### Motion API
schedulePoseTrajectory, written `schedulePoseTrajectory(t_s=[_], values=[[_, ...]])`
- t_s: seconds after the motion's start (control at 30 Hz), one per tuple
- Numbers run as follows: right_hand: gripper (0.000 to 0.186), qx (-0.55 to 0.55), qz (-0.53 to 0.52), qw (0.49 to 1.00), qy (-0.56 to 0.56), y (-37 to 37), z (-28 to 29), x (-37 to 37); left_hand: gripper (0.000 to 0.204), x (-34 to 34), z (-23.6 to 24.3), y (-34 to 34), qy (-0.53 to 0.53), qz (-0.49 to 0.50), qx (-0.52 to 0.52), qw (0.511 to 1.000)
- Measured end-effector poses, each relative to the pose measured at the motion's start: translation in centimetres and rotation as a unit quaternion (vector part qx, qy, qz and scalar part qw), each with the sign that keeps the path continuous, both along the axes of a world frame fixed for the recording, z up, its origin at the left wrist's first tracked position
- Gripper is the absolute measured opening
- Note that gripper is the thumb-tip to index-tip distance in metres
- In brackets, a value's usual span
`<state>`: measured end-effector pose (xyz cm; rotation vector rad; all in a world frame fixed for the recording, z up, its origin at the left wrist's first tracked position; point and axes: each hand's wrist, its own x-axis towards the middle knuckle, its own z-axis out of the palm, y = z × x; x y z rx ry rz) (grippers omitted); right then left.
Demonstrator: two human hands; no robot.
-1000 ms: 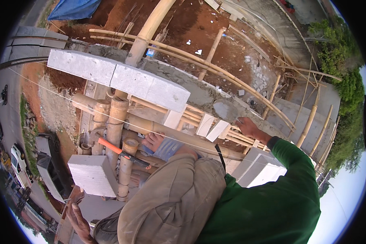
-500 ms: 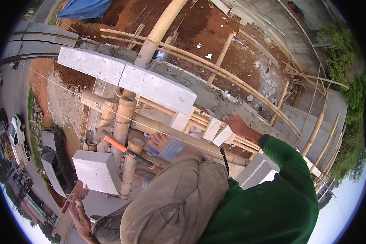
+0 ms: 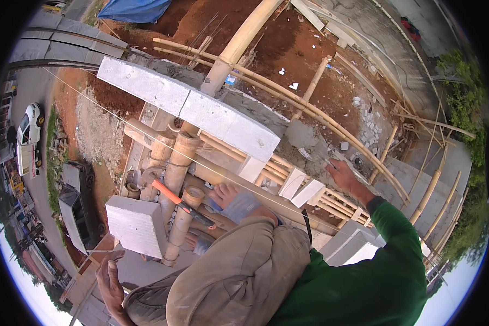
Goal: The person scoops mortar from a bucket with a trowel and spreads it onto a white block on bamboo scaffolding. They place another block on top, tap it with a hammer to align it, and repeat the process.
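Right hand (image 3: 343, 175): fingers clamped on grey metal trowel (image 3: 305, 154), at wet grey mortar (image 3: 303, 134).
Left hand (image 3: 112, 285): fingers apart, near white rectangular block (image 3: 136, 225).

Green sleeve (image 3: 399, 239), grey mortar (image 3: 301, 134), white blocks (image 3: 228, 124), orange-and-black handle (image 3: 182, 204)

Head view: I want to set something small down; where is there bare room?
Bare: the loose white block between left hand and hammer; the white block row bordering the mortar. Crowded: bamboo poles around the feet.

The right hand (image 3: 340, 173) can pass left over the mortar (image 3: 304, 135) until the white block (image 3: 231, 127) obstructs.
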<state>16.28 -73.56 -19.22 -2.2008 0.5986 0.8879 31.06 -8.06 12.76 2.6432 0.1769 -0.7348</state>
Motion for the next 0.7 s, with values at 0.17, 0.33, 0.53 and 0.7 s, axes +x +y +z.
schedulePoseTrajectory(t_s=[0.17,0.33,0.53,0.7], values=[[0.047,0.006,-0.068,0.997,-0.03,-0.1,0.3,7.1,0.064,0.3,0.7,-0.9,-0.008,0.018,0.034,0.999],[0.05,0.097,-0.035,0.991,-0.089,1.6,-1.4,18.5,0.063,0.8,0.7,-1.1,0.018,0.038,0.002,0.999],[0.023,0.314,-0.102,0.934,-0.133,7.3,-1.3,33.6,0.063,0.2,0.8,-0.4,0.018,0.056,0.01,0.998],[0.037,0.107,0.006,0.94,-0.324,12.6,-1.0,43.1,0.058,-0.2,1.3,0.1,0.002,0.068,-0.027,0.997]])
